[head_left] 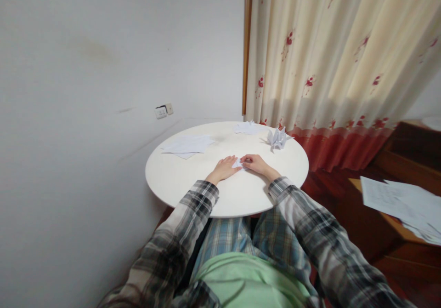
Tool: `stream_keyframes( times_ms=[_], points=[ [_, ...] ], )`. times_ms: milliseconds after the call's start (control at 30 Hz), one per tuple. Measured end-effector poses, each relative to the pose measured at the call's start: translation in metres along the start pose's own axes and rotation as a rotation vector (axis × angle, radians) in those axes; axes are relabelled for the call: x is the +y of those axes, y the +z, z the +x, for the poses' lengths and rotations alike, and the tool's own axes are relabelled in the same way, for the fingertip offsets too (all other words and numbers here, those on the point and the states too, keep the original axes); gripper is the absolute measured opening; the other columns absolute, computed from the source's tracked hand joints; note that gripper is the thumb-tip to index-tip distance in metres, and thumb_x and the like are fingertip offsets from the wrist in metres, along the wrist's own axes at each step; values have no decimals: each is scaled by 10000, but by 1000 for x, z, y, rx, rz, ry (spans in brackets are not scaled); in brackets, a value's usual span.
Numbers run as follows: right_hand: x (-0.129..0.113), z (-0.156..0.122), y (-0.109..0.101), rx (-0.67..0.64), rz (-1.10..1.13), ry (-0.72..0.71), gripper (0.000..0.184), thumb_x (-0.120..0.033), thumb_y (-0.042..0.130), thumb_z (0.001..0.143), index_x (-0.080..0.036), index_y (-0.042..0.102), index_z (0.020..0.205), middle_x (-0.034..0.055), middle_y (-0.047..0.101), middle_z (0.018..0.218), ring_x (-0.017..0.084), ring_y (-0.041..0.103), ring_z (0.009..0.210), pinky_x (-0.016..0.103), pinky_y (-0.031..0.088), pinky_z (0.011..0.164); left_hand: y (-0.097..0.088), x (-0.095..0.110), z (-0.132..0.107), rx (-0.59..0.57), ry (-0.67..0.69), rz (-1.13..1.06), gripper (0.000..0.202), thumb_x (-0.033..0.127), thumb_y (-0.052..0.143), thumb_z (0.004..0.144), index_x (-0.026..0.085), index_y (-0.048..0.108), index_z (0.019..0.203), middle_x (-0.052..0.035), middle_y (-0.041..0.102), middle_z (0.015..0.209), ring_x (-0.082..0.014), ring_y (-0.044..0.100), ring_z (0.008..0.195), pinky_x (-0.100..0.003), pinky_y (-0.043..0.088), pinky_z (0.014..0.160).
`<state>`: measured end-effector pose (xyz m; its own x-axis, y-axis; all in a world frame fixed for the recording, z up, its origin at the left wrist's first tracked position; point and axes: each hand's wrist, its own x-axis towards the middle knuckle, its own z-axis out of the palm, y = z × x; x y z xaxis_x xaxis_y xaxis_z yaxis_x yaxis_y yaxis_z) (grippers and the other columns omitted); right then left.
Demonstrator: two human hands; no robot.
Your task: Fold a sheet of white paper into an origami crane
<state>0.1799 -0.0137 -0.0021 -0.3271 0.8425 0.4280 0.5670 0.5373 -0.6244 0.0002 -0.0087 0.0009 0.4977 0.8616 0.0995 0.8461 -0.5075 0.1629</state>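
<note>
At the frame's centre, the left hand (224,168) lies flattened against a small folded paper (237,163); the right hand (257,163) curls at its edge, pinch unclear. Creasing seems in hand; the next press calls for aligned edges.

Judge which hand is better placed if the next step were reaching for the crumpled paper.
Probably the right hand: it is nearer the crumpled paper, which lies on its side. The left hand is farther off, palm down at the small paper, and would likely have to cross the right.
</note>
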Motion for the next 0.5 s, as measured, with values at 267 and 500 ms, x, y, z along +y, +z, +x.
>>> stream_keyframes(
  times_ms=[267,500],
  points=[
    [5,1,2,13,-1,-27,182,-130,547,687,-141,654,834,37,673,856,130,590,783,249,432,783,0,-1,1,-17,1,14,614,507,240,849,169,244,1362,-65,198,1453,-206,179,1330,-379,148,1068],
    [4,1,1,11,-32,-12,213,-103,542,671,-162,655,841,23,678,854,130,595,771,247,442,769,0,0,1,-21,-6,26,563,417,226,863,155,249,1360,-60,200,1453,-198,183,1328,-374,150,1071]
  ],
)
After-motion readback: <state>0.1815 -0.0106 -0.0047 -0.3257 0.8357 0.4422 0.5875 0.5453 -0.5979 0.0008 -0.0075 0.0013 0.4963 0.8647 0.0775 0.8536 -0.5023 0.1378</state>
